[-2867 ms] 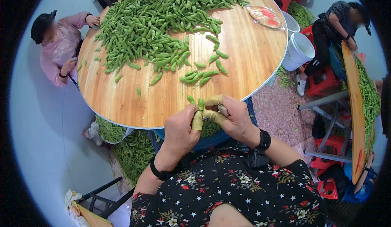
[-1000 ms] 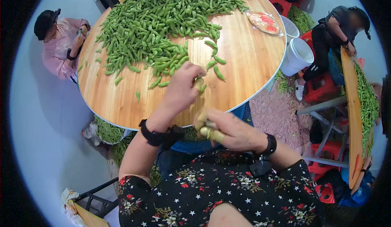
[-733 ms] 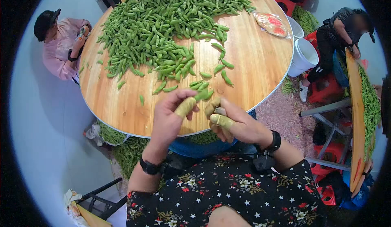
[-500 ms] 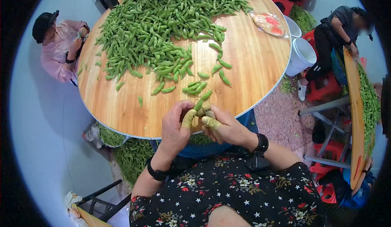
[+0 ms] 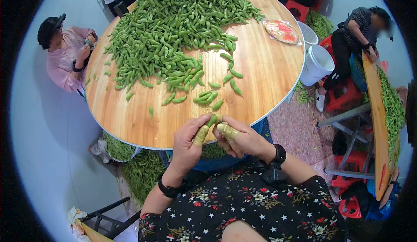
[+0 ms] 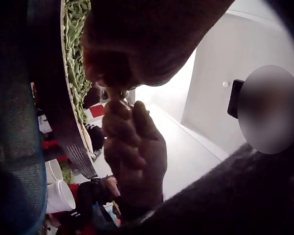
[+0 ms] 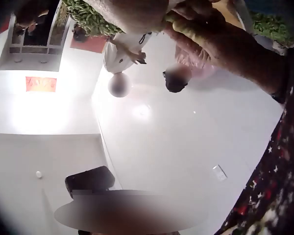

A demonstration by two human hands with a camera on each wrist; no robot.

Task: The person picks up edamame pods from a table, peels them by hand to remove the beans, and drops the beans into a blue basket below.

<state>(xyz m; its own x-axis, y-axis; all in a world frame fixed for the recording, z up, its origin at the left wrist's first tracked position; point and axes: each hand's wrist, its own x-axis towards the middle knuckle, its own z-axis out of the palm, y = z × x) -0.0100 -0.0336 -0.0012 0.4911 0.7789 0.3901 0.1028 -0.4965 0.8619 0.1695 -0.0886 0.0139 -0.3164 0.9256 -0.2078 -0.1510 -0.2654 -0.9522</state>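
The left hand (image 5: 186,144) pinches a green pod (image 5: 212,121), long axis pointing far and slightly right, beside the right hand's (image 5: 245,141) curled fingers, their grip unclear, at the table's (image 5: 143,133) near edge.

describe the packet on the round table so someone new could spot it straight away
Find the round wooden table with the heap of green pods. On its right side near the rim lies a flat, shiny packet, close to the white bucket. Its red markings set it apart from the green pods.
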